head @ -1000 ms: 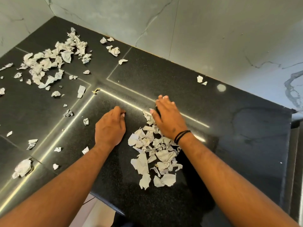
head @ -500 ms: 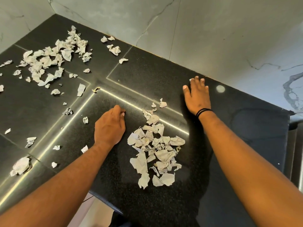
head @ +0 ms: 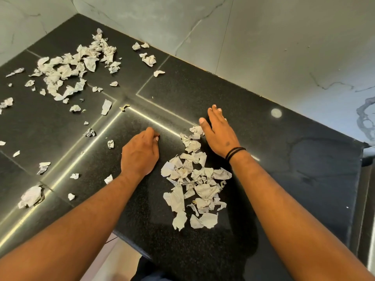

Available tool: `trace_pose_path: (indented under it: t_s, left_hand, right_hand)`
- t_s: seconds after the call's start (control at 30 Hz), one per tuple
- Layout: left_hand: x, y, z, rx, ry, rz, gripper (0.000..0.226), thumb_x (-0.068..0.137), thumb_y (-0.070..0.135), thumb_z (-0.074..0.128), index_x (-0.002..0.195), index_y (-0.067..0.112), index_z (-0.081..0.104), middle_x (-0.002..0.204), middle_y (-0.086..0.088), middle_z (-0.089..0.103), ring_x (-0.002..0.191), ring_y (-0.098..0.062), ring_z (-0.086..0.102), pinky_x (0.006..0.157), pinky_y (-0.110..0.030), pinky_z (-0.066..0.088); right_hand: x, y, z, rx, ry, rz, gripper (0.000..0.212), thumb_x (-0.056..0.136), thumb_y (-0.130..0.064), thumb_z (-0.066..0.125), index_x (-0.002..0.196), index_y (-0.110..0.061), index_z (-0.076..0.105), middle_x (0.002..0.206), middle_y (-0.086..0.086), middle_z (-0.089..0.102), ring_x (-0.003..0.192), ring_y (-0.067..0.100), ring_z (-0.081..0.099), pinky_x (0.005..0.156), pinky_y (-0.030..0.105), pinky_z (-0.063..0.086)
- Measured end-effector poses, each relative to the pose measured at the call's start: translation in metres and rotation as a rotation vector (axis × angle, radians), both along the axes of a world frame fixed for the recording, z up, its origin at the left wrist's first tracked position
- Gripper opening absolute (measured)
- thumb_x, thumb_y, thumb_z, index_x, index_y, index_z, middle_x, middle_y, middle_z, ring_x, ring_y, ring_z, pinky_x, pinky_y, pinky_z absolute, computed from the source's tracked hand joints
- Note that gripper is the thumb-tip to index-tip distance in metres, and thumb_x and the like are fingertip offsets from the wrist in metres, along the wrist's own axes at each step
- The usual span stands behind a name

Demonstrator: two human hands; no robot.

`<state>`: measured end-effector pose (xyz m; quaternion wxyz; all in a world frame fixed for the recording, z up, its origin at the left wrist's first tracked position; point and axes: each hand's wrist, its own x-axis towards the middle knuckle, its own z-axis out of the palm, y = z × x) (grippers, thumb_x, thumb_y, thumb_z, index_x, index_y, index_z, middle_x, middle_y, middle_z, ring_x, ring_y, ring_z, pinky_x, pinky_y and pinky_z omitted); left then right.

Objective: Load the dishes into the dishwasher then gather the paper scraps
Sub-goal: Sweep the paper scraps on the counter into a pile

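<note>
A gathered heap of white paper scraps (head: 194,185) lies on the black countertop (head: 274,159) between my two hands. My right hand (head: 219,132) lies flat with straight fingers at the heap's far right end, its edge touching the topmost scraps. My left hand (head: 140,155) rests on the counter just left of the heap, fingers curled under; whether it holds anything is hidden. A larger spread of scraps (head: 75,67) covers the far left of the counter, near the corner.
Single scraps lie scattered along the left side, with a bigger crumpled piece (head: 30,196) near the front left. A marble wall (head: 263,47) backs the counter. The counter's front edge (head: 129,238) runs below my left forearm, and its right end (head: 359,179) drops off.
My right hand reached out to the back edge near the wall, then swept back toward me to the top of the heap, bringing scraps with it. My left hand stayed put.
</note>
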<state>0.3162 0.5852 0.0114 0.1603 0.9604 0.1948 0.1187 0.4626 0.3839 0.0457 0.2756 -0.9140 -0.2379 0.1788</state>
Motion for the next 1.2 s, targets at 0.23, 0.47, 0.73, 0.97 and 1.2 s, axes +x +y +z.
trace_pose_path:
  t_s: [0.23,0.47,0.73,0.97,1.2]
  left_hand:
    - [0.0,-0.003,0.003,0.0,-0.018,0.013,0.015,0.102,0.023,0.049,0.089,0.019,0.045,0.077,0.001,0.058,0.067,-0.022,0.056,0.057,-0.039,0.048]
    - [0.0,-0.002,0.006,-0.001,-0.059,-0.006,0.02,0.102,0.022,0.048,0.086,0.025,0.037,0.072,0.007,0.047,0.064,-0.022,0.052,0.054,-0.036,0.043]
    - [-0.004,-0.001,0.011,-0.122,0.014,-0.022,0.012,0.103,0.027,0.046,0.097,0.018,0.052,0.09,-0.003,0.062,0.083,-0.028,0.06,0.06,-0.037,0.038]
    - [-0.041,0.015,0.045,-0.385,-0.04,0.147,0.017,0.098,0.032,0.057,0.107,0.025,0.069,0.104,0.004,0.071,0.098,-0.021,0.066,0.077,-0.034,0.047]
    - [-0.141,0.077,0.045,-0.444,-0.407,0.498,0.008,0.094,0.029,0.065,0.095,0.024,0.072,0.065,0.019,0.055,0.072,-0.013,0.062,0.063,-0.029,0.044]
  right_hand:
    - [-0.053,0.021,-0.002,-0.114,-0.103,0.281,0.062,0.106,-0.049,0.018,0.156,-0.014,0.025,0.166,0.006,0.014,0.154,0.022,0.003,0.126,0.042,0.007]
    - [-0.074,0.039,0.015,-0.26,-0.238,0.277,0.045,0.104,-0.043,0.035,0.132,-0.016,0.056,0.146,0.006,0.05,0.142,0.028,0.037,0.12,0.048,0.025]
    - [-0.15,0.061,0.033,-0.169,-0.354,0.285,0.039,0.095,-0.03,0.055,0.128,-0.009,0.06,0.147,0.009,0.049,0.149,0.035,0.025,0.122,0.05,0.021]
    - [-0.189,0.068,0.034,0.001,-0.369,0.234,0.046,0.091,-0.024,0.063,0.133,-0.007,0.06,0.13,0.01,0.063,0.133,0.032,0.047,0.118,0.042,0.034]
    - [-0.202,0.102,0.019,0.042,-0.293,0.29,0.035,0.092,-0.025,0.068,0.123,-0.009,0.069,0.128,0.007,0.063,0.125,0.025,0.052,0.111,0.037,0.04]
